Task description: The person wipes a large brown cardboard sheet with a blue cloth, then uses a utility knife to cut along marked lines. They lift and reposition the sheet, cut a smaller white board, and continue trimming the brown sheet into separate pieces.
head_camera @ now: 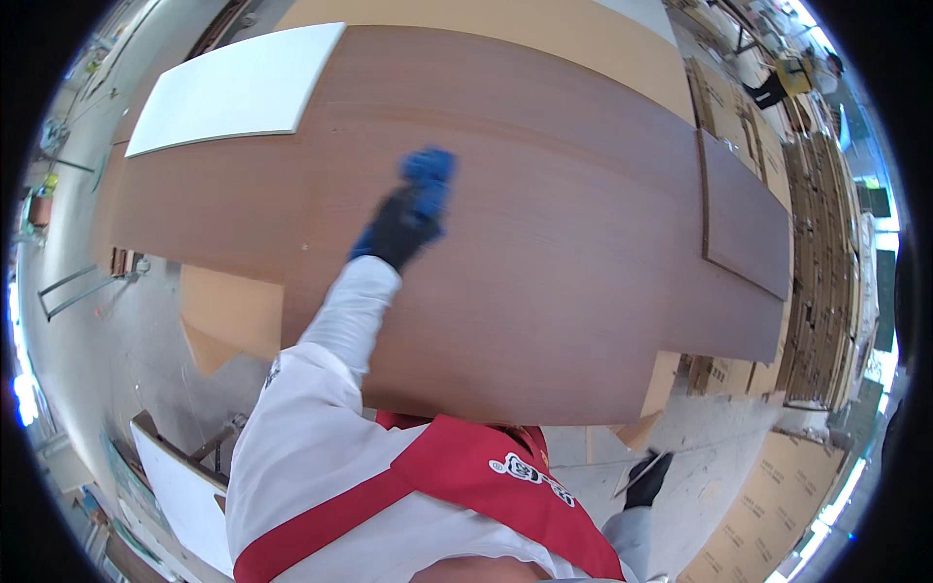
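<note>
My left hand (404,218), in a dark glove, reaches out over a large reddish-brown board (510,291). It is closed on a crumpled blue thing that looks like a cloth (430,171); both are blurred. The cloth is low over the board or on it; exact contact cannot be told. Down at the lower right, beside my body and off the board's near edge, my right hand (647,481) wears a black glove and grips a thin, flat, light-coloured strip-like tool (641,474). A white panel (233,91) lies on the brown surface at the far left.
A smaller brown panel (743,215) lies at the right end. Cardboard sheets (229,313) show below the boards. Stacked flattened cartons (820,270) stand at the right, and a printed carton (765,503) at the lower right. A co-worker (791,79) is far off, upper right.
</note>
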Action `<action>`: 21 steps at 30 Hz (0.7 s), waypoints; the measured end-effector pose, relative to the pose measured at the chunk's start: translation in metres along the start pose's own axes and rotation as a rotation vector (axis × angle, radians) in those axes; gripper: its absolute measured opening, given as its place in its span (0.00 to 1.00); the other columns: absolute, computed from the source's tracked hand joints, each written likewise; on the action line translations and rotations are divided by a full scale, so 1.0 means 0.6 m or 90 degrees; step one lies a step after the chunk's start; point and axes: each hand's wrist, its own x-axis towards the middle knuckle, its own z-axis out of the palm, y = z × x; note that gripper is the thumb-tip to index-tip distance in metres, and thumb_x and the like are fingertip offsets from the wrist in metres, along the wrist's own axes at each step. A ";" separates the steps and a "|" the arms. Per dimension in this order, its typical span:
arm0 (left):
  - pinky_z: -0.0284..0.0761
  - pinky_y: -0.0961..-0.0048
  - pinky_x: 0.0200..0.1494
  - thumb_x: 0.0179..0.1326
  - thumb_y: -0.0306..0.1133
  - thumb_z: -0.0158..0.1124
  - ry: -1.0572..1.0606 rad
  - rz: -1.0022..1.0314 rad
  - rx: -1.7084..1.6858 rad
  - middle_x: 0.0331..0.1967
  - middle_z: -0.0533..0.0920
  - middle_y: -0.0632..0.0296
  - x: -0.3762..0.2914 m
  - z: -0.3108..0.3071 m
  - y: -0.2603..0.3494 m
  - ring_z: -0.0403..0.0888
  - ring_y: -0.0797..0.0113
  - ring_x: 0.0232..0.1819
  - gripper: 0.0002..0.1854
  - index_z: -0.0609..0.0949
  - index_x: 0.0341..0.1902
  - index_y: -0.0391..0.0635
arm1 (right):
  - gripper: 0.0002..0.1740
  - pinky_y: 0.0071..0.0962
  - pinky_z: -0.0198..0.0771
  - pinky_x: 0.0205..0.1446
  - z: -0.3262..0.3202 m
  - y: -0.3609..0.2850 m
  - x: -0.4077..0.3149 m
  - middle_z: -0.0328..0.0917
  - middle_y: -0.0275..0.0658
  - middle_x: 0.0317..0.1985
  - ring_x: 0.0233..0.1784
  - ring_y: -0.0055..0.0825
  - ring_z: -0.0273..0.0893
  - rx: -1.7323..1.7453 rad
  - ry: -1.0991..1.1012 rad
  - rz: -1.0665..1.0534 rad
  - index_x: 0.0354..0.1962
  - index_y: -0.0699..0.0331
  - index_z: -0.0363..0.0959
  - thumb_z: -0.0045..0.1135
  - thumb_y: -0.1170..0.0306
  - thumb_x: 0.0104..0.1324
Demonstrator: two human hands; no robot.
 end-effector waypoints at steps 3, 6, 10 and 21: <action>0.72 0.65 0.51 0.56 0.32 0.54 -0.246 0.362 0.003 0.47 0.78 0.48 -0.035 0.214 0.121 0.77 0.55 0.46 0.17 0.76 0.48 0.38 | 0.27 0.14 0.53 0.17 0.132 -0.145 0.020 0.59 0.25 0.14 0.15 0.13 0.58 0.066 -0.138 -0.072 0.44 0.59 0.72 0.41 0.44 0.67; 0.71 0.60 0.50 0.55 0.34 0.58 -0.365 0.536 -0.145 0.41 0.81 0.50 -0.149 0.354 0.222 0.78 0.52 0.45 0.14 0.78 0.44 0.42 | 0.19 0.12 0.63 0.25 0.239 -0.251 0.099 0.70 0.28 0.29 0.28 0.13 0.68 0.049 -0.171 -0.079 0.53 0.57 0.67 0.50 0.60 0.67; 0.70 0.59 0.52 0.52 0.36 0.59 -0.403 0.482 -0.109 0.42 0.80 0.52 -0.153 0.337 0.250 0.77 0.53 0.47 0.15 0.79 0.44 0.46 | 0.29 0.15 0.66 0.28 0.372 -0.371 0.192 0.75 0.34 0.41 0.34 0.17 0.73 -0.137 -0.323 -0.216 0.62 0.55 0.56 0.52 0.70 0.64; 0.60 0.46 0.61 0.44 0.34 0.62 -0.013 0.221 0.294 0.51 0.73 0.43 -0.059 0.232 0.207 0.68 0.41 0.56 0.29 0.72 0.54 0.45 | 0.22 0.30 0.70 0.42 0.633 -0.454 0.590 0.76 0.39 0.38 0.38 0.34 0.74 -0.763 -0.526 -0.919 0.59 0.50 0.64 0.48 0.68 0.67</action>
